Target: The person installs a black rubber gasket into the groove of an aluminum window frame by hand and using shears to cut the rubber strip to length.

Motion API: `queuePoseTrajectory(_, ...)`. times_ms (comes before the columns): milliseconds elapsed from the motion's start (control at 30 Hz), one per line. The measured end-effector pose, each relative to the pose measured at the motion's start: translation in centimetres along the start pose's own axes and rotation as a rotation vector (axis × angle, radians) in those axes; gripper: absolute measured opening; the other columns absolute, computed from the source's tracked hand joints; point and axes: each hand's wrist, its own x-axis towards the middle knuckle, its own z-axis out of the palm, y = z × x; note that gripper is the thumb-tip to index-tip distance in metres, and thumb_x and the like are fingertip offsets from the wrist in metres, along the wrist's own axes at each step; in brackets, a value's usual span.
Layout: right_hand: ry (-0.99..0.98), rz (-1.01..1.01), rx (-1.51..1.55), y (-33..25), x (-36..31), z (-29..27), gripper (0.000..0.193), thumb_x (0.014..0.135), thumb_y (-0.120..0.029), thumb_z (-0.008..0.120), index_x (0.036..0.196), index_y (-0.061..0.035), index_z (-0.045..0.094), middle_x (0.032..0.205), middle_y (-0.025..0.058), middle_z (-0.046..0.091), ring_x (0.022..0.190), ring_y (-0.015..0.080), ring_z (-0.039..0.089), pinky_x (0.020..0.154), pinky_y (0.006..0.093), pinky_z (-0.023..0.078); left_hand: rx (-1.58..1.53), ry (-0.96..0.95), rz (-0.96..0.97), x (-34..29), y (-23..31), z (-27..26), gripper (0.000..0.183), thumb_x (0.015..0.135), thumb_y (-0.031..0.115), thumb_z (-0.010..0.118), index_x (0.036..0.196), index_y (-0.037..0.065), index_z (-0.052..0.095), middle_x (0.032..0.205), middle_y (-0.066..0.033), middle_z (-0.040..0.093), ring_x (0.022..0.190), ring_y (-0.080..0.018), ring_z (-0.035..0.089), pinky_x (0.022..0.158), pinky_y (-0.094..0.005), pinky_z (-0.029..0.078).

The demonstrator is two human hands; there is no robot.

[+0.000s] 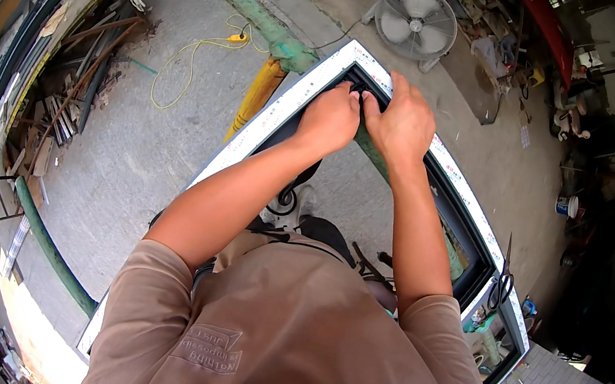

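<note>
White bucket (566, 205), right edge of picture: contents not discernible. White-filmed, dark-edged angular frame (281, 113), centre to right: corner points to top; sides slope lower left and lower right; long axis undeterminable. Left hand (330, 121): fingers drawn together at black flexible strip (307, 176); pinch cannot be confirmed. Right hand (404, 123): clamped over frame's upper-right rail.

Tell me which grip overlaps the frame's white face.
The right grip: it lies across the white face of the frame, while the left grip sits within the opening.

Grey concrete floor (119, 200) — brightly sunlit at lower left.
</note>
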Motion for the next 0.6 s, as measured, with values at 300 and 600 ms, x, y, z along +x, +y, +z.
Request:
queuePoseTrajectory(300,0.094,-0.150,-0.166,0.8,-0.5,1.3,0.068,0.085,-0.044,0.093,0.136,-0.0079,0.068,0.104,0.0125,0.072,0.096,0.0335,0.074,0.083,0.0485,0.058,-0.006,0.032,0.013,0.0,-0.2,0.4,0.052,0.117,0.031,0.047,0.148,-0.008,0.064,0.130,-0.0358,0.075,0.127,-0.0515,0.070,0.112,-0.0561,0.053)
queuePoseTrajectory(600,0.067,-0.148,-0.260,0.4,-0.3,1.1,0.072,0.085,-0.045,0.093,0.141,-0.0089,0.068,0.104,0.0122,0.072,0.098,0.0340,0.075,0.084,0.0477,0.060,-0.012,0.043,0.068,-1.3,-1.5,0.5,0.052,0.116,0.031,0.052,0.153,-0.004,0.060,0.129,-0.0343,0.075,0.125,-0.0525,0.070,0.111,-0.0570,0.052)
